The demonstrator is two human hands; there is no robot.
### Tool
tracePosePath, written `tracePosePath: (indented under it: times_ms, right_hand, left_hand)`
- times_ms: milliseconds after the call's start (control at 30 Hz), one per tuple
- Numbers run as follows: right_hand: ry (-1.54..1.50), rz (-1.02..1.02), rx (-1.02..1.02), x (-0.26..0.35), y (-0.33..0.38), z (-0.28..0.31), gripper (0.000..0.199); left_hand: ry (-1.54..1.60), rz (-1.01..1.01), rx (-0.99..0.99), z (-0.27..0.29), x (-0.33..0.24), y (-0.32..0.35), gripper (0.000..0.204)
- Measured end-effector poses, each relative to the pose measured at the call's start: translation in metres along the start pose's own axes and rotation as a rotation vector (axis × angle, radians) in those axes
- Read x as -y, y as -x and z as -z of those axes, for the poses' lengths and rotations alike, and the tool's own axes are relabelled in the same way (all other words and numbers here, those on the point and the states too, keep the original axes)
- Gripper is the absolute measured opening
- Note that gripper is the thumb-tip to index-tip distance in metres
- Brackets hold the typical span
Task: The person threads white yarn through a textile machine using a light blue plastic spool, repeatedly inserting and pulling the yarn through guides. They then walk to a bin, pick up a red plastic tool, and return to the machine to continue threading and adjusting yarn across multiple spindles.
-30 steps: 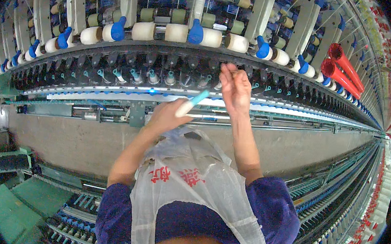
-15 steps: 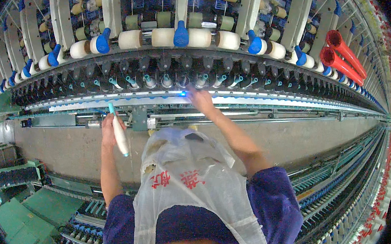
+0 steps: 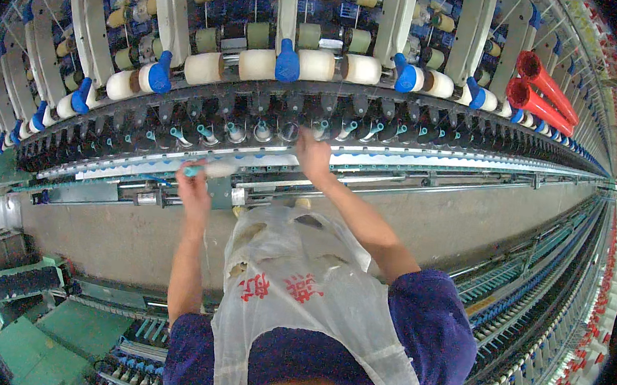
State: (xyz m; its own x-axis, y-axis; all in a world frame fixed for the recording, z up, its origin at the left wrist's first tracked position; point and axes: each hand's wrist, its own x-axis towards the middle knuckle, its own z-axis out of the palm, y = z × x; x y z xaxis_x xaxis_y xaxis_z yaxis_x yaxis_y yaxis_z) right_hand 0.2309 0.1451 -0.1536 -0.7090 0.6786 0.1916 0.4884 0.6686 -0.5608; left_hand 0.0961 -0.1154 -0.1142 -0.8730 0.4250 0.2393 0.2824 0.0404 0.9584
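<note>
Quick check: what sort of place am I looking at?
Most likely a spinning mill: a long row of teal-tipped bobbins, cream rollers above them, and a white bobbin in the left hand.

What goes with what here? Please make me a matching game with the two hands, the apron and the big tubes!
Things:
1. Left hand
2. Apron
3. Big tubes
4. Right hand

Clues:
A. Bright red, at the upper right of the view
B. At the row of teal-tipped spindles
C. Holding a white bobbin by its teal end
D. Whitish and see-through, with red marks

Right pairs: 1-C, 2-D, 3-A, 4-B
</note>
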Motion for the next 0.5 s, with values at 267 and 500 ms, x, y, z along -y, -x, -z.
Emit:
tracePosePath:
  times_ms: [267,500]
  right_hand:
    - [-0.495,-0.242,0.227,0.068,-0.071,0.097,0.051]
    - [-0.867,0.027,0.389,0.129,-0.062,0.178,0.042]
  left_hand:
    - [-0.151,-0.189,0.345,-0.15,-0.083,-0.047,0.032]
    - [-0.382,0.174,0.201,-0.228,-0.005,-0.019,0.024]
